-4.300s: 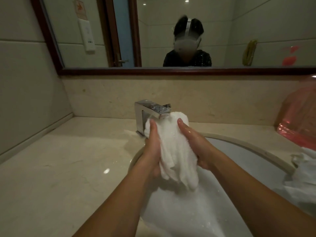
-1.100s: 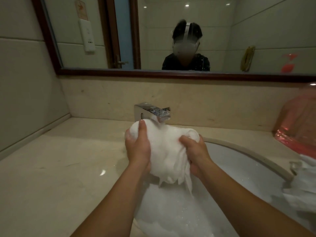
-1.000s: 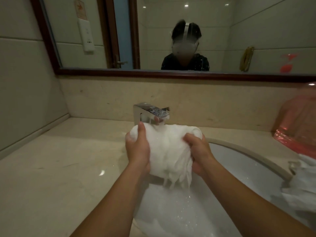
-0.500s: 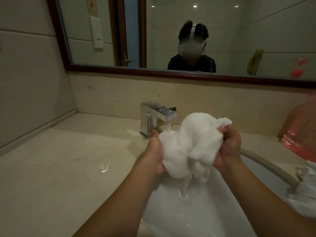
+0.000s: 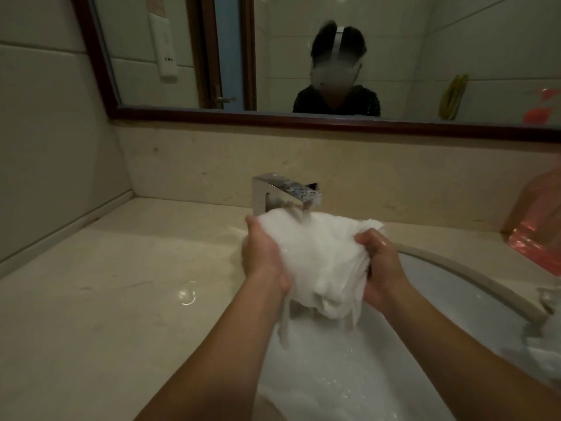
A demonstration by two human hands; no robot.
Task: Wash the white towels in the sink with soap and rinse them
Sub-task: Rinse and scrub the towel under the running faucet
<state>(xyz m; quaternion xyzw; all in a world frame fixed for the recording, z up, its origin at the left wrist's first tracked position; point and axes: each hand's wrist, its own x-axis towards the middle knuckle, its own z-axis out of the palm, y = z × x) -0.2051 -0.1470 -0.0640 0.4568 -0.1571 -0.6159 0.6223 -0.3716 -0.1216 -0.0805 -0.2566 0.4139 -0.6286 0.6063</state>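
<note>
A wet white towel (image 5: 318, 256) is bunched up right under the chrome faucet (image 5: 273, 192), above the white sink (image 5: 440, 287). My left hand (image 5: 261, 256) grips its left side with the thumb on top. My right hand (image 5: 379, 265) grips its right side, fingers curled into the cloth. Water runs off the towel's lower edge in streams into the basin. A second white towel (image 5: 546, 350) lies at the sink's right rim, partly cut off by the frame.
A beige stone counter (image 5: 106, 299) spreads to the left and behind the sink. A pink translucent container (image 5: 540, 226) stands at the back right. A framed mirror (image 5: 303, 56) above the backsplash reflects a person and a door.
The towel has gone from a raised lump to the right of the spout to a wider bundle under it. My right hand dropped lower and both hands have regripped the cloth.
</note>
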